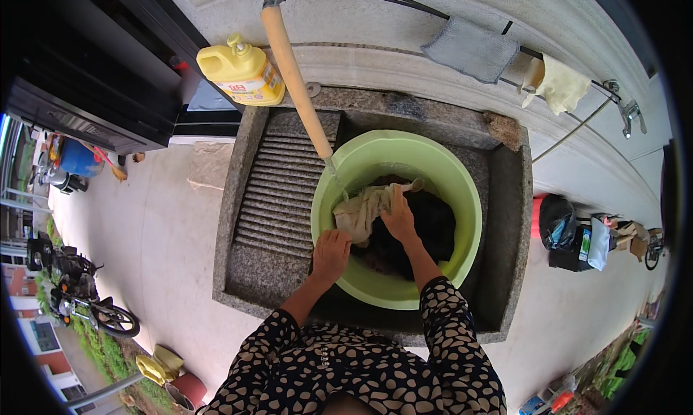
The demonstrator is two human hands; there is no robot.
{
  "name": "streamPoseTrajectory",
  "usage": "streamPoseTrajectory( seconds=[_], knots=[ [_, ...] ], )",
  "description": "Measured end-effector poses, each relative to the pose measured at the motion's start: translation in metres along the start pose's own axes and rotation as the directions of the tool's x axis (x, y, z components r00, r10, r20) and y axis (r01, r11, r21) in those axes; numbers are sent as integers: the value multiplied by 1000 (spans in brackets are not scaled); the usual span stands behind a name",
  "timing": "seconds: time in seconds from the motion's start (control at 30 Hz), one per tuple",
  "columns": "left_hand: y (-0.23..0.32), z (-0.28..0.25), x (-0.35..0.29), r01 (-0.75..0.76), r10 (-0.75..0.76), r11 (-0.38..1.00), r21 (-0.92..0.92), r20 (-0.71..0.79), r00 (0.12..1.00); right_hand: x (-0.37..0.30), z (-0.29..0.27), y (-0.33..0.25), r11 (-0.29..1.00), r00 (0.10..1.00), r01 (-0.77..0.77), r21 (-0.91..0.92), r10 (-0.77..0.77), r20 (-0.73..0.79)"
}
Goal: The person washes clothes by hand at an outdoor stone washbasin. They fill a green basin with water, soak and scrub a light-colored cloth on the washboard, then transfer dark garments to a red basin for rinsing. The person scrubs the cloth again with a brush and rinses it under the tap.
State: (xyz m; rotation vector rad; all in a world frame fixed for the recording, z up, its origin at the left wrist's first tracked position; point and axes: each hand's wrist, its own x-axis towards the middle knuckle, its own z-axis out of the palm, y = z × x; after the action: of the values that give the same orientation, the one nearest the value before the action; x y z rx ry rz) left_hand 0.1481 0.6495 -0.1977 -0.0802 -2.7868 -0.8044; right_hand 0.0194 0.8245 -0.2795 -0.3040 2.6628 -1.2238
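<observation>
A wet cream-coloured cloth point(363, 211) is held bunched over dark laundry point(426, 231) inside a round light-green basin point(462, 180). My left hand point(331, 255), at the basin's left rim, has its fingers closed on the cloth's lower left end. Within the basin, my right hand point(399, 217) grips the cloth's right side, thumb and fingers pressed together. Water runs from a tan hose point(292, 75) beside the cloth's upper left. Some of the cloth's folds hide the fingertips.
The basin stands in a stone sink point(238, 220) with a ribbed washboard point(285, 187) on its left. A yellow detergent jug point(242, 72) and a brown scrubbing brush point(503, 130) rest along the back edge. A grey cloth point(471, 49) and cream gloves point(559, 83) hang on the wall.
</observation>
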Motion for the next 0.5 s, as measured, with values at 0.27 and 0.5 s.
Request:
streamPoseTrajectory(
  seconds=[0.27, 0.5],
  knots=[
    [3, -4, -9, -51, 33, 990, 128, 135, 990, -21, 30, -15, 801, 969, 242, -548, -226, 97],
    [0, -4, -7, -52, 16, 971, 235, 151, 988, -10, 6, -6, 948, 965, 121, -295, -43, 258]
  ],
)
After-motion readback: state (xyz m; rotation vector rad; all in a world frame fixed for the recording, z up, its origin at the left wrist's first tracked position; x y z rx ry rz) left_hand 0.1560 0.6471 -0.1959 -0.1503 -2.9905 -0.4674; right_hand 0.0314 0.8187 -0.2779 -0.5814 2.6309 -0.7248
